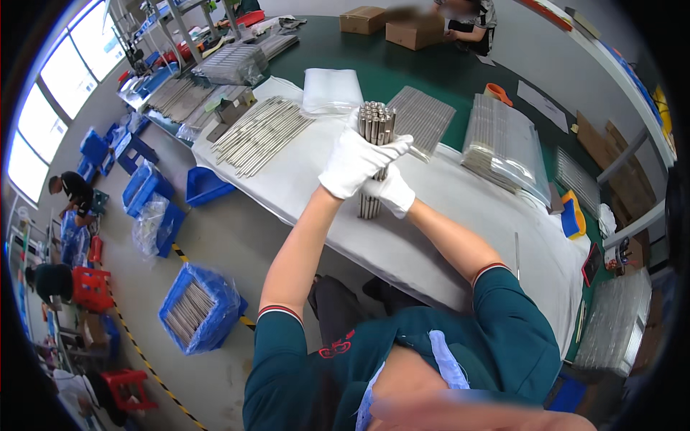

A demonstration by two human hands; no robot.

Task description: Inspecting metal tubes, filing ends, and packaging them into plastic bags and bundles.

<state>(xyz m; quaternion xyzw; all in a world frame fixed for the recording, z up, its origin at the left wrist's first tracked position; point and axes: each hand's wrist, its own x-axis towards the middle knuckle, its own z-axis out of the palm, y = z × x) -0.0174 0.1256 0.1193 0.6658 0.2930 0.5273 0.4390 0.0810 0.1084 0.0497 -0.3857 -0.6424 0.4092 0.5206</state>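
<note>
Both my hands wear white gloves and grip one upright bundle of thin metal rods (376, 123) standing on the white cloth of the table (309, 194). My left hand (357, 159) wraps the bundle's upper part from the left. Lower down and behind it, my right hand (393, 192) clasps the bundle near its foot. The rod tips stick up above my left hand.
A loose pile of metal rods (260, 134) lies to the left on the cloth, clear plastic bags (330, 90) behind it, bagged rod packs (497, 144) to the right. Blue crates (200, 307) sit on the floor at left. Other people work at far left and at the far table end.
</note>
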